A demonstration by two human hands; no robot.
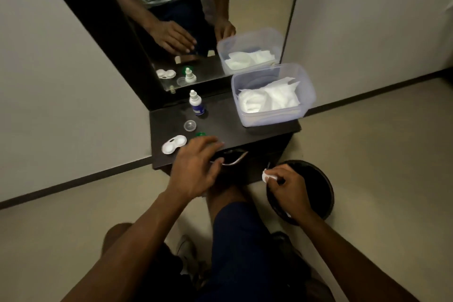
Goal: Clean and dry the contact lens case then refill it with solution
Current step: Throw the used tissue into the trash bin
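White plastic case: the contact lens case (174, 144) lies open on the dark table (228, 127), both wells facing up, at about 9 o'clock on the tabletop near its front-left edge.
Caps: a green cap (201, 134) sits just beside the case toward 3 o'clock, half hidden by the left fingertips; a clear dome cap (190, 125) lies toward 1 o'clock from the case.
Solution: the small bottle (195, 102) stands upright at 12 o'clock from the case, close to the mirror (257, 2), its nozzle bare.
Tissue supply: a clear tub (306, 91) of white tissues fills the table's 2 o'clock corner.
Step in hand: judging by the layout, wiping looks finished and the used wad is being thrown away; refilling is not yet done.
Left hand: the left hand (196, 169) hovers over the table's front edge, fingers spread and loose, holding nothing, tips reaching toward the green cap.
Right hand: the right hand (288, 187) pinches a small crumpled tissue wad (267, 176) between thumb and fingertips, above the black bin (326, 193) at 4 o'clock off the table.
Next move: let the wad drop into the bin, then take the bottle and fill both wells without touching the nozzle to them.
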